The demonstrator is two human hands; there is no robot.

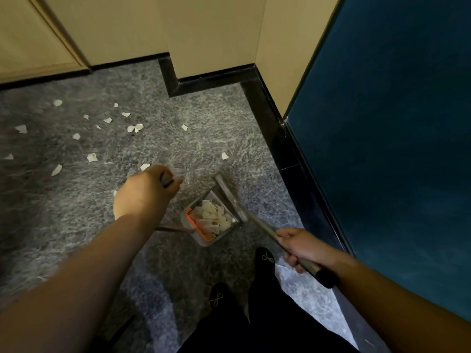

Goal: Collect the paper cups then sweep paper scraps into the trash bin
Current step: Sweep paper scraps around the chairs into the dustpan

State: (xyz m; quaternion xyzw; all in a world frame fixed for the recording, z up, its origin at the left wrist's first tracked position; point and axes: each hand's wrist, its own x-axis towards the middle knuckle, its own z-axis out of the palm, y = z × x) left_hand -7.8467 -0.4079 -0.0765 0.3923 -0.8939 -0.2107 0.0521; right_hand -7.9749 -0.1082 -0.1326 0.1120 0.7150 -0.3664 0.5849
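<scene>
Several white paper scraps lie scattered over the grey speckled floor, mostly to the left and ahead. A grey dustpan stands on the floor in the middle and holds a pile of scraps beside something orange. My right hand grips the long metal handle that runs down to the dustpan. My left hand is blurred and grips a dark handle end above the floor, left of the dustpan. A thin rod runs from below that wrist to the pan. No paper cup or trash bin is in view.
Beige walls with a black skirting form a stepped corner ahead. A dark blue panel closes off the right side. My feet in black shoes stand just below the dustpan. Grey floor stretches to the left.
</scene>
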